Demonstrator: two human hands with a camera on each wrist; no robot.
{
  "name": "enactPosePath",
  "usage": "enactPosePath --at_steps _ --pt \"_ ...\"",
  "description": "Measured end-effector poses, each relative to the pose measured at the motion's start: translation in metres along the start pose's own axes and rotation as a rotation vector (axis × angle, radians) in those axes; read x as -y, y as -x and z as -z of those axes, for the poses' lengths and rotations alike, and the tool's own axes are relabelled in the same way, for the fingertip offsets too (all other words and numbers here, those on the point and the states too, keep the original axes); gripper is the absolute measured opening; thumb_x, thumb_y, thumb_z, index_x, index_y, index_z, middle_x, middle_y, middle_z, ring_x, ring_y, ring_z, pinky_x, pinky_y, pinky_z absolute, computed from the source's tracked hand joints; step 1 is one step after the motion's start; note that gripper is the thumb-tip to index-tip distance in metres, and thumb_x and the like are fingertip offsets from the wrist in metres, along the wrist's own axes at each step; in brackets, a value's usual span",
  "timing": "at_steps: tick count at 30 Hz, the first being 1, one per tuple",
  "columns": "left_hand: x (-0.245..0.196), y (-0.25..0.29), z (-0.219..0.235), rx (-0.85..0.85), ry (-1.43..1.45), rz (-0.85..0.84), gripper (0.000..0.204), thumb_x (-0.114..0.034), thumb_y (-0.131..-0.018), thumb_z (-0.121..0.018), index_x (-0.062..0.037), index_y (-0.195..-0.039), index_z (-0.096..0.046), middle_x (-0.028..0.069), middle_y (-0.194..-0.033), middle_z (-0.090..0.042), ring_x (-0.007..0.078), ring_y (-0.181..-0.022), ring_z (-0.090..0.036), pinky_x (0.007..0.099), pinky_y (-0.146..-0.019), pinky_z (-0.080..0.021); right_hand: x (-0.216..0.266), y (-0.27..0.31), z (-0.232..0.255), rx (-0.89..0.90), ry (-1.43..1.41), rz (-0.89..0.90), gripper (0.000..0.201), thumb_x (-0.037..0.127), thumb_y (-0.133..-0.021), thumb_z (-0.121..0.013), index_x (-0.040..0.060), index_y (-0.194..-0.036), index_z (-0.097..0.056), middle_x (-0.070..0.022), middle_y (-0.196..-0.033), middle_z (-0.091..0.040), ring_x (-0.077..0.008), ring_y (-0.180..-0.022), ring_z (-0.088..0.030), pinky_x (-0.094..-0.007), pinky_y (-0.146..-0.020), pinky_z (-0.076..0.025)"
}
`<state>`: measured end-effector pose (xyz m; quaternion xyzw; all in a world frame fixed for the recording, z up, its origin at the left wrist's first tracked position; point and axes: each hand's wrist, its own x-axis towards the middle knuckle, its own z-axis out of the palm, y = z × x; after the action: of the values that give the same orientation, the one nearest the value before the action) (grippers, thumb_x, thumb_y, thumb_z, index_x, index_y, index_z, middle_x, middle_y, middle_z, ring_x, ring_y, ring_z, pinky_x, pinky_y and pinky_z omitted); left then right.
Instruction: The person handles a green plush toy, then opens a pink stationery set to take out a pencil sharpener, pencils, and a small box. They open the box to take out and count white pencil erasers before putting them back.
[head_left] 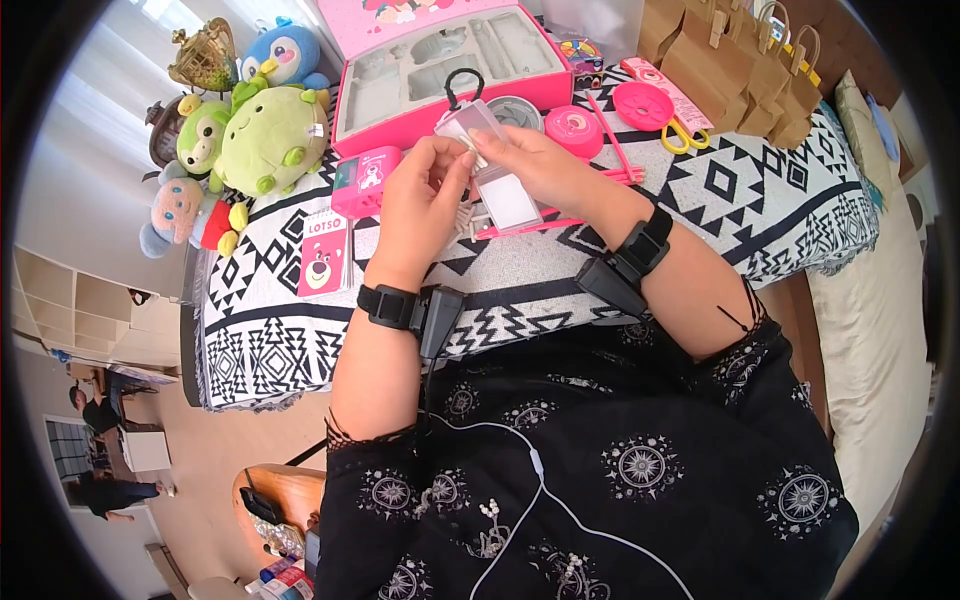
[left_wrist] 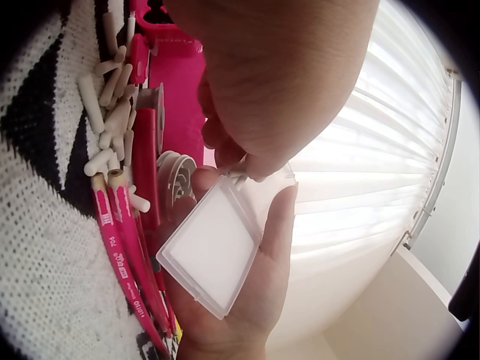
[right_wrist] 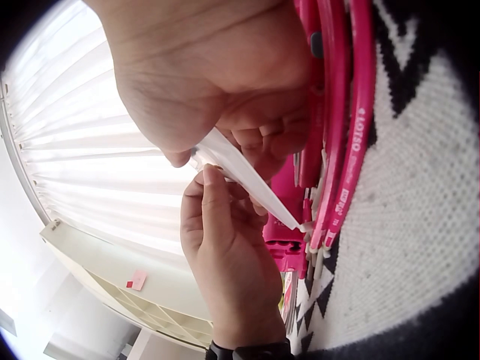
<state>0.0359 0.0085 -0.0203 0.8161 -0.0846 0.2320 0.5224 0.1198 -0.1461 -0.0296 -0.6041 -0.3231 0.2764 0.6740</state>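
Note:
My right hand [head_left: 550, 170] holds an open clear plastic case [left_wrist: 225, 300] with a flat white insert [left_wrist: 214, 244], its thumb along one edge. The clear lid half [head_left: 458, 118] tilts up beyond the fingers. Close against the case, my left hand [head_left: 425, 195] pinches a small pale piece [left_wrist: 238, 178] between thumb and fingers near the hinge side. Its exact kind I cannot tell, as the fingers mostly cover it. Below the hands lie several short white sticks [left_wrist: 112, 112] in a loose pile, beside pink pencils [left_wrist: 124, 247] on the patterned blanket [head_left: 450, 270].
A big pink box [head_left: 455, 108] with a moulded tray stands behind. Left are a pink machine [head_left: 366, 182], a LOTSO notebook [head_left: 318, 265] and plush toys [head_left: 272, 145]. Right are a pink round case [head_left: 574, 131], yellow-handled scissors [head_left: 684, 138] and paper bags [head_left: 715, 70].

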Motion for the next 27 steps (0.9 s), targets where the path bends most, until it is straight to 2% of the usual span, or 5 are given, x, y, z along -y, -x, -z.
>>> enactPosePath --at_steps 4,7,11,19,27 --pt "0.002 0.000 0.000 0.004 0.013 -0.001 0.008 -0.006 -0.094 -0.061 0.0006 -0.098 -0.058 0.0049 -0.079 -0.063 0.0092 -0.066 -0.062 0.0224 -0.058 -0.047 0.004 0.002 0.002 0.016 0.045 -0.017 0.045 0.044 -0.102 -0.048 0.0044 -0.121 -0.057 -0.0031 -0.097 -0.065 -0.0066 -0.085 -0.062 -0.0231 -0.069 -0.051" --pt "0.001 0.000 0.000 0.009 0.016 0.003 0.008 -0.006 -0.095 -0.061 0.0003 -0.098 -0.058 0.0049 -0.078 -0.063 0.0093 -0.066 -0.062 0.0223 -0.058 -0.047 0.002 0.002 -0.002 -0.010 0.012 0.011 0.054 0.048 -0.101 -0.047 0.0007 -0.125 -0.057 -0.0031 -0.093 -0.064 -0.0071 -0.075 -0.059 -0.0241 -0.062 -0.048" --pt "0.004 0.000 0.000 0.020 0.023 0.006 0.008 -0.007 -0.095 -0.061 -0.0005 -0.099 -0.058 0.0044 -0.077 -0.062 0.0092 -0.065 -0.062 0.0223 -0.057 -0.047 0.008 0.005 -0.005 0.002 -0.018 0.022 0.054 0.048 -0.101 -0.047 0.0005 -0.125 -0.056 -0.0037 -0.096 -0.064 -0.0074 -0.076 -0.060 -0.0242 -0.062 -0.049" --pt "0.016 -0.001 0.001 0.073 0.029 0.066 0.014 -0.010 -0.094 -0.063 -0.0013 -0.100 -0.055 0.0048 -0.073 -0.060 0.0112 -0.065 -0.062 0.0246 -0.058 -0.047 0.003 0.003 0.001 0.035 0.097 0.006 0.050 0.042 -0.102 -0.048 -0.0001 -0.127 -0.057 -0.0060 -0.109 -0.064 -0.0103 -0.100 -0.058 -0.0283 -0.087 -0.048" --pt "0.017 0.000 0.002 0.121 -0.073 0.103 0.022 -0.014 -0.091 -0.065 -0.0027 -0.104 -0.051 0.0097 -0.073 -0.061 0.0196 -0.064 -0.065 0.0308 -0.060 -0.049 -0.002 0.001 -0.001 0.062 0.072 0.034 0.047 0.039 -0.102 -0.049 -0.0002 -0.128 -0.057 -0.0062 -0.112 -0.064 -0.0119 -0.103 -0.057 -0.0290 -0.091 -0.046"
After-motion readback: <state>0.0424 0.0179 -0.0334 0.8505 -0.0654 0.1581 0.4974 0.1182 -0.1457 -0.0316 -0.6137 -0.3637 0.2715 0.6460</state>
